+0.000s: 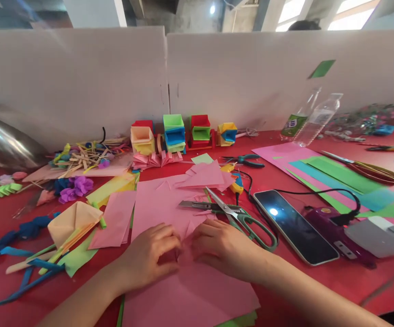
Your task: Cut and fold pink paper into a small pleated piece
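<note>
Both hands work close together over a stack of pink paper [183,299] in front of me. My left hand [152,256] has curled fingers, its thumb and fingertips closed on the edge of a small piece of pink paper [187,247]. Facing it, my right hand [222,250] bends its fingers down on the same piece; its fingertips are partly hidden. The piece blends into the pink sheets beneath. Just beyond my right hand lie green-handled scissors [251,222], partly open, across a utility knife [200,205]. Folded pink pieces [203,175] are heaped behind them.
To the right are a phone [295,227], a purple power strip [340,236], coloured sheets [340,175] and two plastic bottles [319,120]. Folded paper boxes [174,134] stand along the white partition [81,86]. Paper strips and a beige folded paper [72,222] lie left.
</note>
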`<state>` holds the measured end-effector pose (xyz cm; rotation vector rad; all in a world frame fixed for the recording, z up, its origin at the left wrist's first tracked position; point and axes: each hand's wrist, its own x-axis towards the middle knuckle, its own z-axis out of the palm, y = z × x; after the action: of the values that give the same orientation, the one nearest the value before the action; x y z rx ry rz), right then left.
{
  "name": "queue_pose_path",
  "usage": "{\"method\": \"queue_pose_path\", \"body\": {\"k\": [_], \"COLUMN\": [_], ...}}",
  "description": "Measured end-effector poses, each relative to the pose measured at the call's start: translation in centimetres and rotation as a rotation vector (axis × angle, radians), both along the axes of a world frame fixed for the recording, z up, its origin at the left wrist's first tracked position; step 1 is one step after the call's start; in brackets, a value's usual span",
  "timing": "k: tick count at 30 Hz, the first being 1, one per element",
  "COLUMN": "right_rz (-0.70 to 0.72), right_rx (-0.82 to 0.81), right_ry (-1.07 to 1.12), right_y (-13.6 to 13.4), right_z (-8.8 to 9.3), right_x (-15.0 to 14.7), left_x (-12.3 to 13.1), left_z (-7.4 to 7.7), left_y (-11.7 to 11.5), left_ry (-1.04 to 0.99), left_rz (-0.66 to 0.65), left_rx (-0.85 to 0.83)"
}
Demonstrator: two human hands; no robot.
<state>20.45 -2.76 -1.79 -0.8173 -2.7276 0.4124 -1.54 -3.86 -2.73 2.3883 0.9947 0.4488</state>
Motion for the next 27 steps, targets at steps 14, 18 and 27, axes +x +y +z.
{"method": "queue_pose_path", "body": {"k": [14, 18, 27], "right_rz": [-0.167, -0.181, -0.149], "right_rx": [0.038, 0.005, 0.058], "right_ry": [0.112, 0.137, 0.134], "right_y": [-1.0, -1.2, -1.9], "right_z": [-0.9, -0.8, -1.1], "right_x": [-0.9, -0.8, -0.7], "left_x": [-0.1, 0.1, 0.1], "left_z": [-0.5, -0.8, -0.7], "left_y": [-0.9, -1.1, -1.8], "left_ry": [-0.093, -0.137, -0.098], "left_rz": [0.094, 0.110, 0.100], "left_rx": [0.069, 0.143, 0.170]}}
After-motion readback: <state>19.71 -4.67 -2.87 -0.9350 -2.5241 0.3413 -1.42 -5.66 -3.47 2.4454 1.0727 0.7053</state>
